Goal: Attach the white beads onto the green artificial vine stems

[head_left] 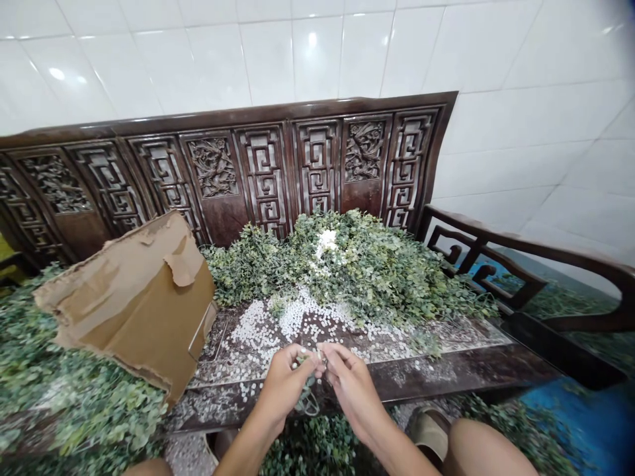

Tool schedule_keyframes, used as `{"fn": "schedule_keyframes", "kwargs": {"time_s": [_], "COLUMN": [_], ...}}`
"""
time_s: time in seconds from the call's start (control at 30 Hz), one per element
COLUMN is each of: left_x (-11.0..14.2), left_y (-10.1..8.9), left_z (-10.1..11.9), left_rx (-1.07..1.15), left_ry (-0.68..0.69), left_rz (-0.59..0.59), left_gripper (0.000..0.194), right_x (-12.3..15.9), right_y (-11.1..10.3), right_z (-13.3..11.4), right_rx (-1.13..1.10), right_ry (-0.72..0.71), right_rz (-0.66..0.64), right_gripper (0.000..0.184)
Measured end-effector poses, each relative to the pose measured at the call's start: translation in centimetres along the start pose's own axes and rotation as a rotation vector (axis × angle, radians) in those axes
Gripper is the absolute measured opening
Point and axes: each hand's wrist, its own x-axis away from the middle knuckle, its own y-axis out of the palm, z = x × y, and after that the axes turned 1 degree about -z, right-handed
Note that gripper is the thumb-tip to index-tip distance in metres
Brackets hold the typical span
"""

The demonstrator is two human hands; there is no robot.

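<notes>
My left hand and my right hand meet fingertip to fingertip over the front edge of a dark carved wooden bench. Both are pinched on a small green leafy sprig whose stem hangs down between them. Small white beads lie scattered over the seat just beyond my fingers. A big heap of artificial green foliage is piled at the back of the seat.
A torn cardboard box lies tilted on the left of the seat. More foliage covers the left side and the floor below. The bench armrest stands at right. White tiled wall behind. My knee shows at the bottom right.
</notes>
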Motion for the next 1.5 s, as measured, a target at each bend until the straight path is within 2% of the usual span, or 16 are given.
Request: {"fn": "schedule_keyframes", "kwargs": {"time_s": [0.07,0.13,0.2,0.23,0.27,0.37,0.47,0.57,0.67,0.8,0.9,1.0,1.13,1.27,1.33,1.5], "left_x": [0.6,1.4,1.5,1.1,0.3,-4.4,-10.2,-13.9,-15.0,-14.3,-13.0,-10.8,-6.4,-2.4,-1.2,-0.2], "left_y": [-0.2,-0.7,-1.6,-2.0,-2.5,-4.0,-5.5,-6.9,-8.1,-9.1,-8.8,-7.3,-4.3,-1.9,-1.1,-0.4], "left_z": [0.0,-0.3,-0.9,-1.3,-1.7,-2.8,-3.5,-4.1,-4.7,-4.5,-3.4,-2.3,-1.2,-0.8,-0.8,-1.2], "left_rx": [-0.113,-0.288,-0.464,-0.543,-0.623,-0.824,-0.891,-0.906,-0.878,-0.797,-0.704,-0.566,-0.360,-0.232,-0.187,-0.123], "left_ry": [-0.092,-0.178,-0.229,-0.197,-0.183,-0.082,-0.012,-0.014,-0.048,-0.065,-0.028,0.036,0.102,0.074,0.030,0.071], "left_rz": [-0.136,-0.312,-0.511,-0.546,-0.513,-0.075,0.173,0.273,0.280,0.303,0.313,0.278,0.134,0.024,-0.003,-0.067], "left_gripper": [0.021,0.023,0.047,0.060,0.060,0.040,0.043,0.036,0.034,0.033,0.029,0.016,0.022,0.022,0.023,0.039], "right_x": [-0.8,-1.6,-2.1,-2.2,-2.3,-2.0,-1.7,-1.7,-1.9,-2.2,-2.2,-2.1,-1.7,-1.1,-0.8,-0.4], "right_y": [-0.7,-1.6,-2.2,-2.4,-2.4,-2.0,-1.5,-1.4,-1.7,-2.0,-1.9,-1.8,-1.5,-1.3,-1.2,-1.3], "right_z": [1.2,2.1,2.4,2.3,2.1,1.4,1.0,1.2,1.5,1.4,0.8,0.0,-1.1,-1.8,-1.8,-1.7], "right_rx": [-0.259,-0.296,-0.304,-0.308,-0.311,-0.307,-0.281,-0.246,-0.187,-0.169,-0.200,-0.198,-0.137,-0.083,-0.073,-0.081], "right_ry": [0.238,0.297,0.316,0.316,0.313,0.287,0.296,0.349,0.379,0.341,0.305,0.271,0.227,0.207,0.180,0.188], "right_rz": [0.145,0.215,0.255,0.267,0.274,0.254,0.220,0.149,0.079,0.046,0.008,-0.048,-0.116,-0.173,-0.198,-0.235], "right_gripper": [0.009,0.010,0.016,0.020,0.022,0.020,0.014,0.019,0.028,0.027,0.025,0.028,0.036,0.042,0.045,0.049]}}
